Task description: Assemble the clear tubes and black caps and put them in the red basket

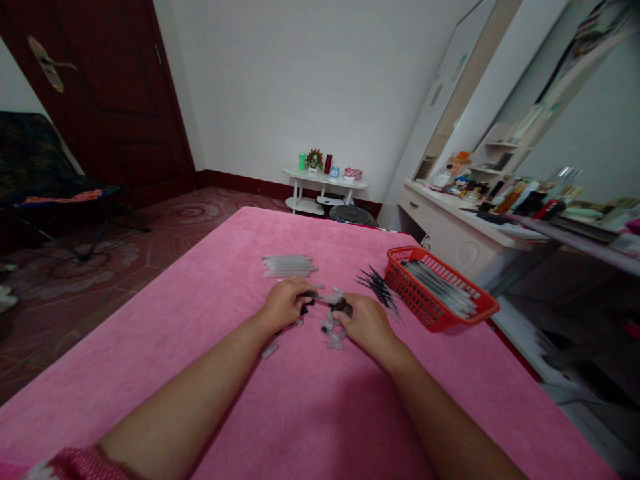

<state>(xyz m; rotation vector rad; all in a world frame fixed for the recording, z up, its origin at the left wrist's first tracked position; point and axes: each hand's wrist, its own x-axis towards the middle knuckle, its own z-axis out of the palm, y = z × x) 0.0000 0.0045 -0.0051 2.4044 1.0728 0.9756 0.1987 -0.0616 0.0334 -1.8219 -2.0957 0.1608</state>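
Observation:
My left hand (285, 305) is closed, its fingertips pinching one end of a thin pale pen (323, 298). At the pen's other end are the closed fingers of my right hand (369, 325), with a small dark piece (342, 306) at their tips. Motion blurs the details there. Several small clear pen caps (336, 336) lie scattered below and between my hands, and one clear cap (271, 351) is apart to the left. Beyond my left hand is a neat row of whitish pen barrels (287, 265). Dark thin pen refills (377, 287) lie in a loose pile beyond my right hand.
A red plastic basket (415, 303) holding many grey pens (443, 288) stands right on the pink-covered table (210, 293). Farther right is a dressing table (450, 217) with bottles. A small white stand (325, 177) is against the back wall; a folding chair (45, 173) is left.

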